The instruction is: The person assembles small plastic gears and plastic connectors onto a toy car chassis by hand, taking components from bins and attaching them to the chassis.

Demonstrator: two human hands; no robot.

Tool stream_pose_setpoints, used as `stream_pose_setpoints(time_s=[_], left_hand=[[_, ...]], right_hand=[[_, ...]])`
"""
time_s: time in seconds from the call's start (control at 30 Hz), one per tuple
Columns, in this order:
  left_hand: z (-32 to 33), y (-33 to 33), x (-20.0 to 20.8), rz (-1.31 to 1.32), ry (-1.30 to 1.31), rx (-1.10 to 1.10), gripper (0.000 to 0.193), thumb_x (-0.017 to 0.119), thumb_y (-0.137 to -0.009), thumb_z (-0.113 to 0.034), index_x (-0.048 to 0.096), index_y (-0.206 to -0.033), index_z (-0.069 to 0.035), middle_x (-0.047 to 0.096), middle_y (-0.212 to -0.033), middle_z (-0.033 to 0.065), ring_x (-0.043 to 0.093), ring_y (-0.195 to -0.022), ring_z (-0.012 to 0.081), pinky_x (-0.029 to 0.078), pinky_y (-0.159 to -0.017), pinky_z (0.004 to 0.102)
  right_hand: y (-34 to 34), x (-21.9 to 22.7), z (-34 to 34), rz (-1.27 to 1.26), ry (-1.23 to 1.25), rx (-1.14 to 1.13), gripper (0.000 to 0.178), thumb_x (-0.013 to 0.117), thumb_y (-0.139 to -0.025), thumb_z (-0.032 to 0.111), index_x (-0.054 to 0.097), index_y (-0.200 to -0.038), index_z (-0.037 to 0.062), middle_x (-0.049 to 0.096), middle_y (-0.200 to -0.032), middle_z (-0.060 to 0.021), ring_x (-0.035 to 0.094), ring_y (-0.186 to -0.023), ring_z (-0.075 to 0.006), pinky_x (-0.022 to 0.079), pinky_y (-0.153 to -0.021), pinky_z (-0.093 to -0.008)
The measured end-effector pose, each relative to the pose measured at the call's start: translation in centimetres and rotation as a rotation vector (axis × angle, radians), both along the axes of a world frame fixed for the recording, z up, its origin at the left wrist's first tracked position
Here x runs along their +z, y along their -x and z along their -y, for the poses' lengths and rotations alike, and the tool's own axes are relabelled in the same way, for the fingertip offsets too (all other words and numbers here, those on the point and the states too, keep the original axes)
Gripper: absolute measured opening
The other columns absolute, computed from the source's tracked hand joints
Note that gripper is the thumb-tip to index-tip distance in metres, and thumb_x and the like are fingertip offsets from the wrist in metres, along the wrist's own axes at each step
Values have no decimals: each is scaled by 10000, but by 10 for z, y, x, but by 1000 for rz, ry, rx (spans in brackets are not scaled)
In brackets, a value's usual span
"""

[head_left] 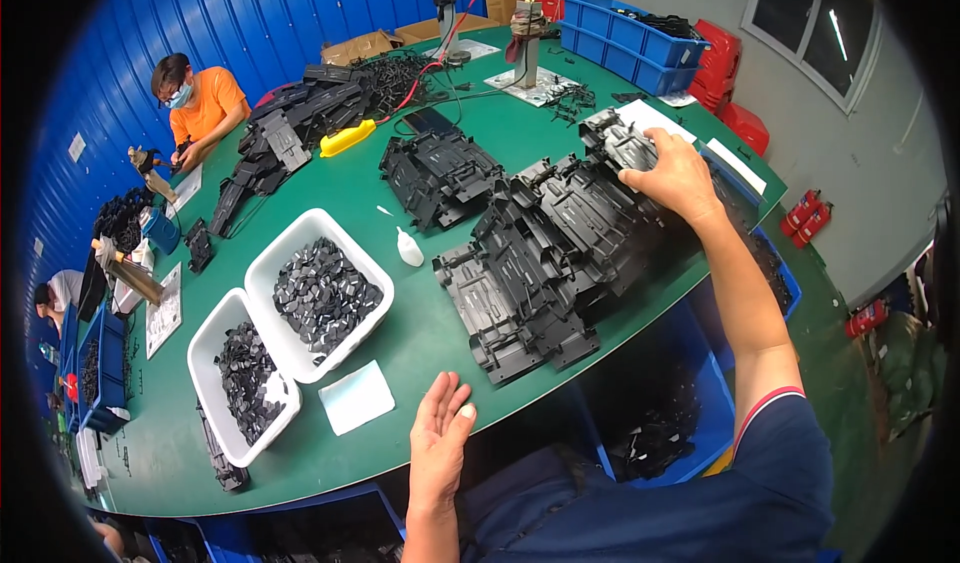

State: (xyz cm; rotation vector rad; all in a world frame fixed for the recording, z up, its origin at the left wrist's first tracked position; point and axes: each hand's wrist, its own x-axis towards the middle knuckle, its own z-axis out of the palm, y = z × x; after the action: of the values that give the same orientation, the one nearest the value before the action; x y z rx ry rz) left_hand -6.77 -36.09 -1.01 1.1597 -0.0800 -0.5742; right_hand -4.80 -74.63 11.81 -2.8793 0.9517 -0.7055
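My right hand (676,175) reaches to the right end of the rows of parts, its fingers and thumb closed on a black molded plastic part (612,139). Beneath and beside it, several similar black plastic trays (515,288) lie overlapping along the table's near edge. My left hand (440,425) is held palm up by that edge, fingers stretched out and nothing in it. Left of the trays stands a small white squeeze bottle (409,248). A pale blue-white sheet (357,398) lies close to my left hand.
Two white tubs (384,315) hold small black pieces. Another stack of black trays (440,168) sits farther back, near a yellow tool (347,139) on a red cord. Blue bins (632,45) stand at the far right. A co-worker in orange (214,98) sits far left.
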Motion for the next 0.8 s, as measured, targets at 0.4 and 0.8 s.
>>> stream_pose_setpoints(time_s=[0.4, 0.8], left_hand=[[-1, 2, -2, -16, -15, 49, 601, 589, -867, -1, 303, -1392, 52, 351, -1422, 211, 424, -1270, 273, 379, -1034, 352], [1, 8, 8, 29, -13, 52, 594, 599, -869, -27, 315, -1385, 49, 392, -1395, 196, 450, -1248, 259, 392, -1021, 344]], right_hand=[[-1, -20, -10, -226, 6, -83, 759, 714, -696, 510, 497, -1263, 55, 537, -1188, -196, 497, -1135, -346, 408, -965, -421], [32, -8, -73, 299, -238, 568, 433, 752, -721, 241, 609, -1056, 6, 621, -972, -112, 587, -884, -226, 472, -781, -327]])
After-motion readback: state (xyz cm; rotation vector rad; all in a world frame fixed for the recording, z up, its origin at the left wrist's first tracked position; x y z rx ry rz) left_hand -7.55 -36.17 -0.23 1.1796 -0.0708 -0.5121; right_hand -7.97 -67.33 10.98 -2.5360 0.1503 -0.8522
